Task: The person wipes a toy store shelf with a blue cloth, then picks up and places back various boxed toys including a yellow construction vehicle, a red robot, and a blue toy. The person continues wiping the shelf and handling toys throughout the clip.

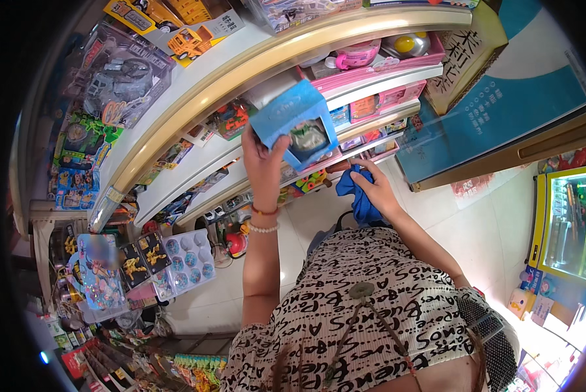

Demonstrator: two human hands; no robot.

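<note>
A light-blue cardboard box with a clear window is held up by my left hand, its thumb on the front and the other fingers round the side and behind. Through the window shows a pale, greenish item that I cannot make out exactly. My right hand, to the right and nearer my body, grips a crumpled blue cloth that hangs down towards my shirt. The box is raised in front of the toy shelves, with pink boxes just beyond it.
Curved shelves with a cream edge hold boxed toys. A blister tray of round items hangs at the lower left. A brown carton stands by a blue panel at the upper right. Tiled floor shows; a yellow-framed glass cabinet is at the right.
</note>
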